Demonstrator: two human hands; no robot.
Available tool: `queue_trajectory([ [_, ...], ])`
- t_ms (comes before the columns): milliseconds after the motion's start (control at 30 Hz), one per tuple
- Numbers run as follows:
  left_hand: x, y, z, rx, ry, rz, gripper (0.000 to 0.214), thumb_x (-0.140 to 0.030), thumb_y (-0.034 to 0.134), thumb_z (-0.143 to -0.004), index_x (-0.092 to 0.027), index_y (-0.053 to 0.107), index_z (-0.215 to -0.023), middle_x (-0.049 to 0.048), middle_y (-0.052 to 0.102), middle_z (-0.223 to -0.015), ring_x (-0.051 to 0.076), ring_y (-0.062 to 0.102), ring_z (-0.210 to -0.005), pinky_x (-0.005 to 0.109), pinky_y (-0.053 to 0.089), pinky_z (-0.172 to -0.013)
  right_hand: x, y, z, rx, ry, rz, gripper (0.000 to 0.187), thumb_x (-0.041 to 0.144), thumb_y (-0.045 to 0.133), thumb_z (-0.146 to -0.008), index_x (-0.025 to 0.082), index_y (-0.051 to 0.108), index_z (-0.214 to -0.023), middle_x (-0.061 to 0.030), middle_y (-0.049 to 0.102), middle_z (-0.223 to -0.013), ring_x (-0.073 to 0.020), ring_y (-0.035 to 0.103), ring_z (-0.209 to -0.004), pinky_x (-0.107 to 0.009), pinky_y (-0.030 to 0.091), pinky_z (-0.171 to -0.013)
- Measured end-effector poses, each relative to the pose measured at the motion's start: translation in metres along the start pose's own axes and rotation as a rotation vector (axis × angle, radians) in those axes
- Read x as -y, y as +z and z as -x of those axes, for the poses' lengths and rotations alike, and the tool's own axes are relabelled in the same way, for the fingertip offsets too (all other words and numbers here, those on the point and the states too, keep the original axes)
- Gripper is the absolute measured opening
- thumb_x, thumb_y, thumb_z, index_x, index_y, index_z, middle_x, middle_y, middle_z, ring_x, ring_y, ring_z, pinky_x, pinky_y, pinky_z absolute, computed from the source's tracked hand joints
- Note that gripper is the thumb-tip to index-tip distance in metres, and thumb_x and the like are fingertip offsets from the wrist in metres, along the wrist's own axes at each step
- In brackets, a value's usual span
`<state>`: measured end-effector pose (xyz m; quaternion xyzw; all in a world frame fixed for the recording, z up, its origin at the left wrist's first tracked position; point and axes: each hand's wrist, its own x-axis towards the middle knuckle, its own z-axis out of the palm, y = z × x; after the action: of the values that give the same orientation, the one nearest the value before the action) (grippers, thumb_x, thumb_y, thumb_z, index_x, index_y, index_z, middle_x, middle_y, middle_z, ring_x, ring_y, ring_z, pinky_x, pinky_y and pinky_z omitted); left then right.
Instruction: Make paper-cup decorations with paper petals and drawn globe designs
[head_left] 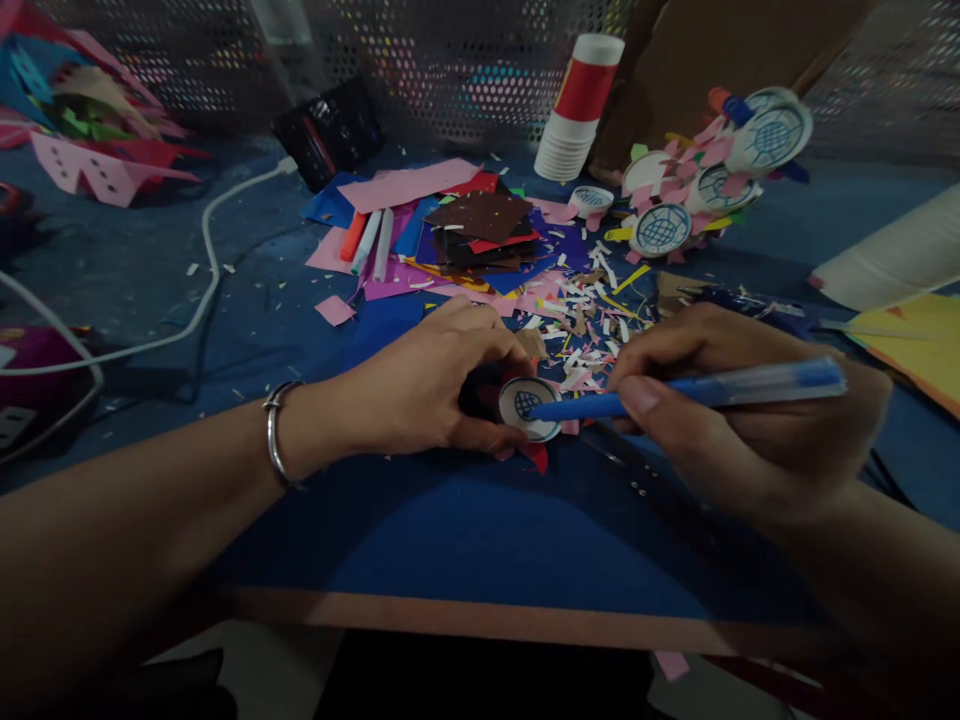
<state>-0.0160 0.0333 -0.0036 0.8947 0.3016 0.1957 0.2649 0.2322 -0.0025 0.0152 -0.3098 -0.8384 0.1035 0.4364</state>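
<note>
My left hand grips a small paper cup by its sides, its round white base facing up toward me. A blue grid-like drawing fills the middle of that base. Between the thumb and fingers of my right hand is a blue felt-tip pen, its tip at the drawing. A bit of red paper pokes out below the cup. Just beyond both hands lie many paper scraps in white, pink and yellow.
Stacked coloured paper squares and several markers lie behind my left hand. Farther back stand a stack of paper cups and decorated cups. Dark scissors lie below my right hand. A white cable crosses the left side.
</note>
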Motion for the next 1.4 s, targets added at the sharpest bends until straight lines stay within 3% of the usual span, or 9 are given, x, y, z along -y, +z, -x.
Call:
queue_trajectory([
  [367,-0.0005,0.0009,-0.0004,-0.024,-0.014,0.008,0.046,-0.044,0.094,-0.078,-0.02,0.074,-0.112,0.007,0.072,-0.109,0.027,0.062,-0.107,0.042,0.046,-0.098,-0.0069,-0.0039,-0.0013,-0.047,0.031,0.013,0.017,0.007,0.064,-0.083,0.021,0.066,-0.074,0.0058,0.063,-0.062,-0.0082,0.056,-0.049,-0.025,0.04,-0.045],
  [633,-0.0016,0.0002,-0.0011,-0.014,-0.036,0.02,0.043,-0.042,0.094,-0.078,-0.022,0.073,-0.11,0.006,0.074,-0.111,0.027,0.062,-0.107,0.043,0.046,-0.098,-0.0059,-0.0021,-0.0003,-0.103,-0.002,0.01,0.017,0.006,0.065,-0.085,0.022,0.068,-0.079,0.0063,0.066,-0.065,-0.0073,0.057,-0.05,-0.023,0.043,-0.046],
  [1400,-0.0007,0.0003,-0.0007,-0.003,-0.081,0.027,0.049,-0.047,0.095,-0.075,-0.022,0.074,-0.112,0.0083,0.073,-0.116,0.03,0.06,-0.113,0.044,0.047,-0.099,-0.004,0.0004,0.0041,-0.03,0.053,0.072,0.021,0.007,0.065,-0.087,0.028,0.066,-0.082,0.0055,0.067,-0.066,-0.0141,0.06,-0.051,-0.032,0.042,-0.046],
])
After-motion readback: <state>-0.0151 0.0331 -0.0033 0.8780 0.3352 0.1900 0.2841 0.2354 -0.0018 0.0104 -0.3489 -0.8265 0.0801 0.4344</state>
